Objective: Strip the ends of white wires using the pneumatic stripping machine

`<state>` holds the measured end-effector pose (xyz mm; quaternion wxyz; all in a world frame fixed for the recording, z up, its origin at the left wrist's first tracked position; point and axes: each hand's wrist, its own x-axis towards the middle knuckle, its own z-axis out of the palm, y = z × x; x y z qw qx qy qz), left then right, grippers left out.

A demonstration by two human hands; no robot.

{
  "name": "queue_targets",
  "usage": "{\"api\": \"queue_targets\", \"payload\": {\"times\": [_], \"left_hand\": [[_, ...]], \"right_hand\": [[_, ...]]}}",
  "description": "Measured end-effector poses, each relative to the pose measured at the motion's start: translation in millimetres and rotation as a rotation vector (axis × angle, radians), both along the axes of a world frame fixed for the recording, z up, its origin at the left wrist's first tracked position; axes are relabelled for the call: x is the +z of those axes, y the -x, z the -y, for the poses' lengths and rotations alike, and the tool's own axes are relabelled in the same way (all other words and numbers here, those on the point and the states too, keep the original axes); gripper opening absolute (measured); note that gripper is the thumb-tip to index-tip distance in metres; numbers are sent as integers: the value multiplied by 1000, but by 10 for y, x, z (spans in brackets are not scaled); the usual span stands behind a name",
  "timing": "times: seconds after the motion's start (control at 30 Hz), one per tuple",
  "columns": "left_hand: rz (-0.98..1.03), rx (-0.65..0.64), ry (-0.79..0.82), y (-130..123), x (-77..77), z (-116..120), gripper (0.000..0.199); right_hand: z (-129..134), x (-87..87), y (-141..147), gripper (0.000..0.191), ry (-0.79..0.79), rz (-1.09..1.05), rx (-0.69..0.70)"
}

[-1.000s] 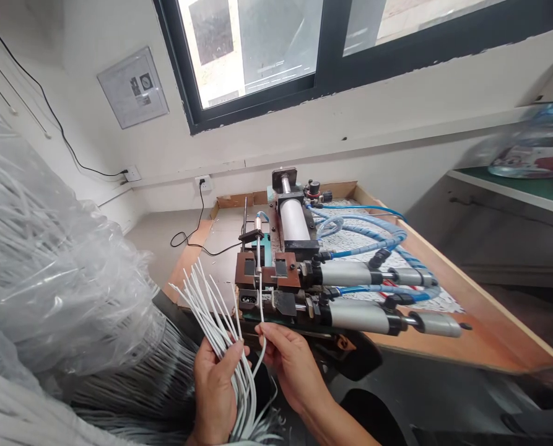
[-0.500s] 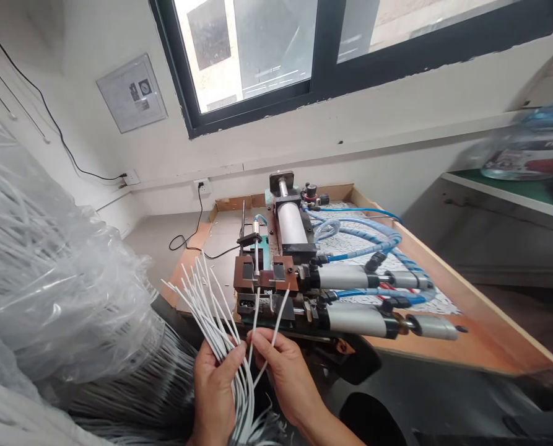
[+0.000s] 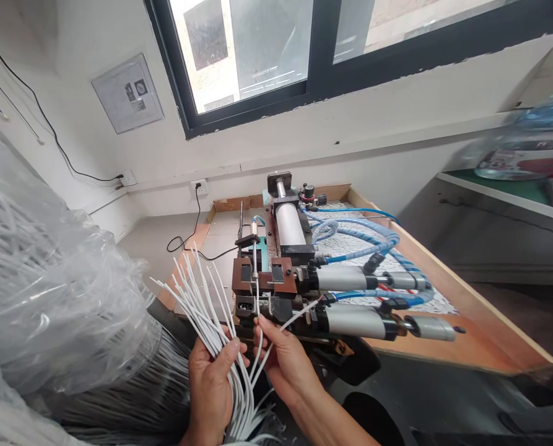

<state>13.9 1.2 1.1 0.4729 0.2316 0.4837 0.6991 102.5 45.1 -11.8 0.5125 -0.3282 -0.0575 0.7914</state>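
My left hand (image 3: 213, 384) is closed round a bundle of white cables (image 3: 211, 331), whose loose ends fan out up and to the left. To its right, my right hand (image 3: 283, 359) pinches a single white cable (image 3: 258, 305) that runs up into the jaws of a pneumatic machine (image 3: 263, 277). Another white cable (image 3: 299, 313) passes by my right hand and slants up to the right, its tip near the lower cylinder. The machine has brown and black jaw blocks and silver cylinders (image 3: 355, 322).
Large plastic-wrapped bundles of cable (image 3: 85, 297) fill the left side. Blue hoses (image 3: 369, 238) curl inside a wooden-edged tray (image 3: 494, 328). A shelf (image 3: 499, 193) at the right holds a plastic bottle (image 3: 513, 155). Behind are a wall and a window.
My right hand has moved slightly up towards the jaws with its cable. The second cable, upright before, now leans far to the right. My left hand has shifted slightly left.
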Motion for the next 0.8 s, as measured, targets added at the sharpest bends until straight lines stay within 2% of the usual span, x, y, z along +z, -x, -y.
{"api": "queue_targets", "payload": {"times": [0.17, 0.37, 0.43, 0.57, 0.8], "left_hand": [[17, -40, -24, 13, -24, 13, 17], [-1, -160, 74, -1, -74, 92, 15], [-13, -190, 100, 5, -101, 120, 14], [-25, -145, 114, 37, -137, 156, 10], [-11, -103, 155, 48, -125, 124, 12]], "right_hand": [[8, -33, 22, 23, -8, -56, 61], [94, -10, 20, 25, -236, 15, 192], [130, -10, 5, 25, -272, 109, 161], [185, -58, -41, 27, -263, 241, 103], [152, -63, -72, 27, -226, 219, 132]]}}
